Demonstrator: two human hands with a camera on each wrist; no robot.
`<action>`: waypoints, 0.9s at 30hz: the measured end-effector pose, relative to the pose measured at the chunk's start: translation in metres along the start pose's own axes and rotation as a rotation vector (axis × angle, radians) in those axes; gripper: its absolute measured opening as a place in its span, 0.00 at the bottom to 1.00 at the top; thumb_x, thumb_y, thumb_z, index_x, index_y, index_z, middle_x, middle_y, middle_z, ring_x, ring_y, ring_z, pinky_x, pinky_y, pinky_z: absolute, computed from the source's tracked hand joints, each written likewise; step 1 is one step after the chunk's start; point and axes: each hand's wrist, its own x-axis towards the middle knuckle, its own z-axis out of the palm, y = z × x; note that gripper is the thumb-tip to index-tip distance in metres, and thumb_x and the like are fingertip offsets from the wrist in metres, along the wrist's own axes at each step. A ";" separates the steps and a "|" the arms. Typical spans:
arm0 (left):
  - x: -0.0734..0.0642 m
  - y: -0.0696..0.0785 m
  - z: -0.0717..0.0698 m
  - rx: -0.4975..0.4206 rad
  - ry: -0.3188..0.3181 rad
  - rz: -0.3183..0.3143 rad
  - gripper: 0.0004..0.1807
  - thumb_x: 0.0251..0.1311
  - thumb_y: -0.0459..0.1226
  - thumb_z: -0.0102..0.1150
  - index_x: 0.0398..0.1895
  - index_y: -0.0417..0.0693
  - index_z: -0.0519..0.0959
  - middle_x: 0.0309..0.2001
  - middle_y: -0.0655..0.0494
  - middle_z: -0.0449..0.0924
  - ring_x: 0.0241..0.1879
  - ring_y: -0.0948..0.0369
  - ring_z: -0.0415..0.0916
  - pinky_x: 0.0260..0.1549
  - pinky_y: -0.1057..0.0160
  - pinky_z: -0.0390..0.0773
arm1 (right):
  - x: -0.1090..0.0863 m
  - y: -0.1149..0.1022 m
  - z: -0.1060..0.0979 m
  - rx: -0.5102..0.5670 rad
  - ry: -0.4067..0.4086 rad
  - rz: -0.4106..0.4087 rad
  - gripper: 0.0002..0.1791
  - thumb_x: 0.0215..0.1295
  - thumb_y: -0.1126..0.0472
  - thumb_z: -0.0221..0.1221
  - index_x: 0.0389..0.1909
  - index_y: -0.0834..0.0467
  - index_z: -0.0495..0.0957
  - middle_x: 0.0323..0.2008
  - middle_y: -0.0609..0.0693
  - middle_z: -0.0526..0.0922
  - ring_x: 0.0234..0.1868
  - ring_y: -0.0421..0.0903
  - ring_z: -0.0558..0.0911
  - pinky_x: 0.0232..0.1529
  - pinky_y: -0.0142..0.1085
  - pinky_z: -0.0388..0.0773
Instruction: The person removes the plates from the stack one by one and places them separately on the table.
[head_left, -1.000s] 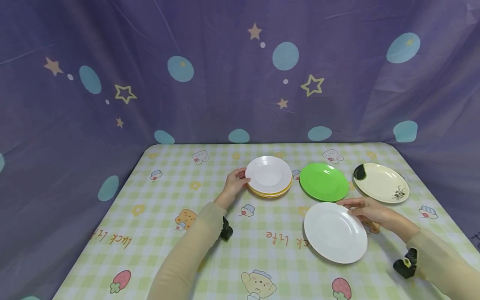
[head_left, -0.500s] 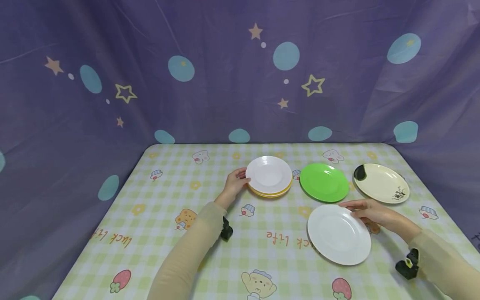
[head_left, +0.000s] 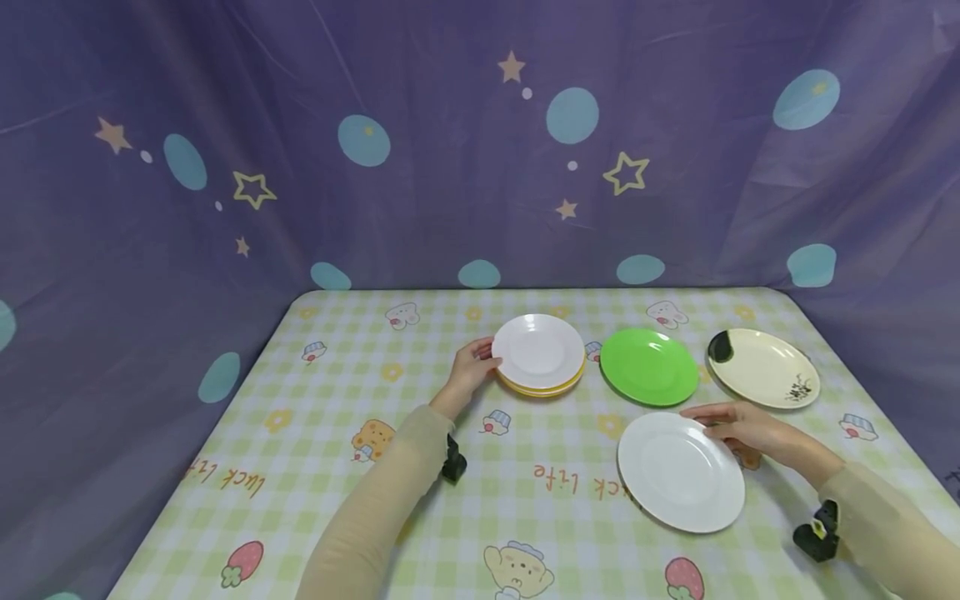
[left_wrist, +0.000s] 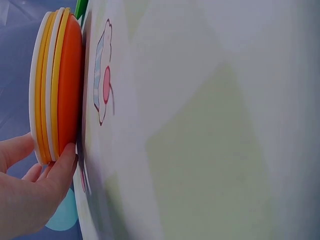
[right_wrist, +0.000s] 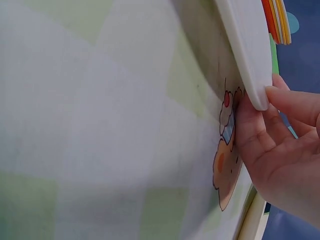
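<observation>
Thumb and fingers of the left hand (head_left: 471, 373) grip the rim of the plate stack (head_left: 538, 352); the right hand (head_left: 753, 432) pinches the white plate (head_left: 678, 475) by its far right rim. Tablecloth (head_left: 555, 442) shows between them. The green plate (head_left: 648, 367) sits just behind the white plate, which has shifted slightly right since a second ago.

Head view up high, facing forward and down across the table (head_left: 337, 367).
Wrist views now: low, close, tipped sideways, both catching the stack of plates (left_wrist: 56, 87).
</observation>
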 end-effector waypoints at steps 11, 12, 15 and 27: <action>0.000 0.000 0.000 -0.027 -0.002 -0.009 0.25 0.50 0.24 0.55 0.56 0.39 0.68 0.52 0.43 0.71 0.52 0.53 0.69 0.44 0.65 0.76 | 0.006 -0.006 0.004 -0.277 0.166 -0.056 0.21 0.55 0.64 0.57 0.50 0.68 0.72 0.43 0.61 0.78 0.23 0.35 0.74 0.25 0.29 0.74; 0.000 0.000 0.000 -0.028 -0.003 -0.006 0.25 0.50 0.24 0.55 0.56 0.39 0.68 0.52 0.43 0.71 0.52 0.53 0.69 0.44 0.65 0.76 | 0.008 -0.007 0.005 -0.303 0.180 -0.073 0.20 0.54 0.65 0.57 0.49 0.69 0.73 0.43 0.62 0.78 0.26 0.35 0.75 0.28 0.28 0.74; -0.001 0.000 0.000 -0.033 -0.005 -0.002 0.26 0.50 0.24 0.55 0.56 0.39 0.68 0.53 0.42 0.71 0.52 0.53 0.69 0.44 0.65 0.76 | 0.012 -0.012 0.005 -0.338 0.223 -0.119 0.19 0.54 0.67 0.57 0.47 0.70 0.73 0.41 0.63 0.79 0.34 0.35 0.78 0.33 0.28 0.77; -0.002 0.002 -0.001 -0.053 -0.017 -0.005 0.26 0.50 0.24 0.54 0.56 0.38 0.68 0.53 0.42 0.71 0.53 0.53 0.68 0.46 0.64 0.75 | 0.037 -0.038 0.013 -0.279 0.255 -0.156 0.23 0.59 0.61 0.55 0.53 0.71 0.68 0.43 0.64 0.77 0.40 0.48 0.79 0.36 0.33 0.79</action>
